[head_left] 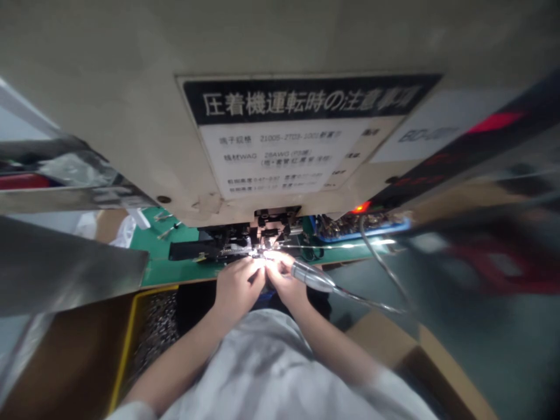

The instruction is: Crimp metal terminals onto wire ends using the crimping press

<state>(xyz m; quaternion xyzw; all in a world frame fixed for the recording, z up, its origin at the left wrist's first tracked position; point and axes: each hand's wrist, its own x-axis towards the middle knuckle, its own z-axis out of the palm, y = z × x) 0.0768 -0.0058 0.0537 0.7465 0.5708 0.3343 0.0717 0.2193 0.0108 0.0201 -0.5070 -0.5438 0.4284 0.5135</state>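
Both hands meet at the working head of a crimping machine (269, 224), low in the middle of the head view. My left hand (238, 286) has its fingers bent and pinched together at the bright spot. Close beside it, my right hand (286, 283) pinches at the same place, its fingertips touching or nearly touching the left ones. Whatever lies between the fingertips is too small and glaring to name. A silver gooseneck lamp (312, 276) reaches in over my right hand and lights the spot.
The machine's large beige body with a printed notice (297, 105) fills the space above. Behind my right hand lies a blue tray (363, 227) of small metal-coloured parts. A yellow-rimmed bin (125, 344) stands at lower left, an open cardboard box (420, 356) at lower right. Green table surface (157, 271) shows at left.
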